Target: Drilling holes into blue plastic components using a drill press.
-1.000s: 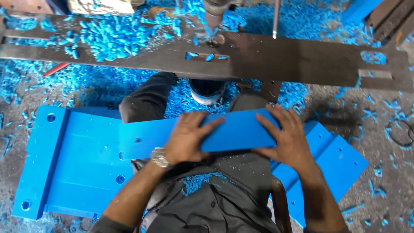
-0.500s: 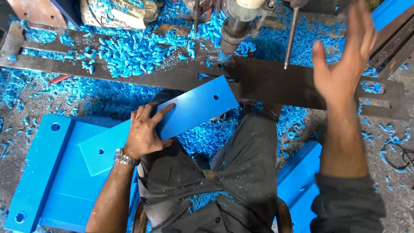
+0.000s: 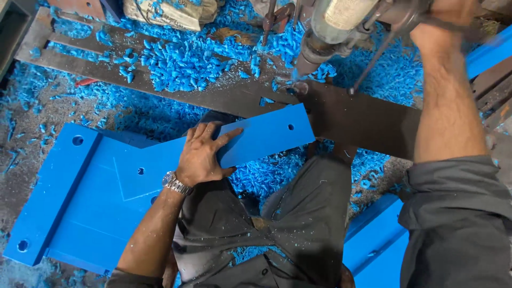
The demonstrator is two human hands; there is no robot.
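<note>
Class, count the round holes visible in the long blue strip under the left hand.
2: one hole near the blue strip's right end, one near its left end. The left hand may hide others.

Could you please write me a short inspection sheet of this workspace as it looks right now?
Surface: dark metal drill table, strewn with chips.
Job's things: long blue plastic strip with drilled holes, one end near the drill head.
Clutter: blue shavings heaped everywhere; worn sack at the back.
Hands: left hand flat on the strip; right hand gripping the drill's feed lever.
Cables: nothing seen.
Surroundings: large blue panel beside the person's knees.
</note>
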